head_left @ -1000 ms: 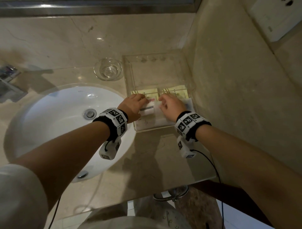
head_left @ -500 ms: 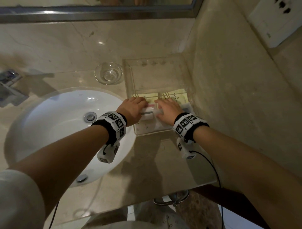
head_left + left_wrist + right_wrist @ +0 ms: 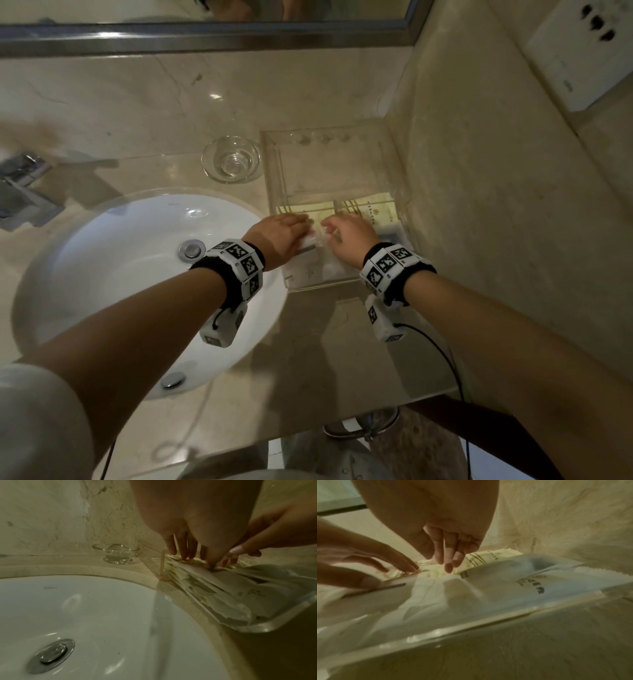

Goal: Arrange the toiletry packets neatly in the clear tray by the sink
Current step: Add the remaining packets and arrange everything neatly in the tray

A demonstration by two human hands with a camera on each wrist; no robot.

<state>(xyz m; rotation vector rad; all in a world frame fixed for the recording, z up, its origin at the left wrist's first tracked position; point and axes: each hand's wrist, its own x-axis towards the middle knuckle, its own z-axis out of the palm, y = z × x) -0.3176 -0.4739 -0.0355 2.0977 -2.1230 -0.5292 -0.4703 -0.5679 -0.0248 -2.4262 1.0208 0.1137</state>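
Observation:
The clear tray stands right of the sink against the side wall. Yellow striped packets lie across its middle and white packets fill its near end. My left hand is over the left half, fingers straight, tips down on the packets, thumb pressing a white packet. My right hand is beside it; its fingers point down and touch a crumpled yellowish packet next to a large white one. Its thumb is hidden.
A small glass bowl sits just left of the tray's far end. The white basin with its drain lies under my left forearm. A tap is at the far left, and the marble wall hugs the tray's right side.
Both hands have stayed on the packets in the tray's middle. Their fingertips have edged a little closer together, and the packets have barely shifted.

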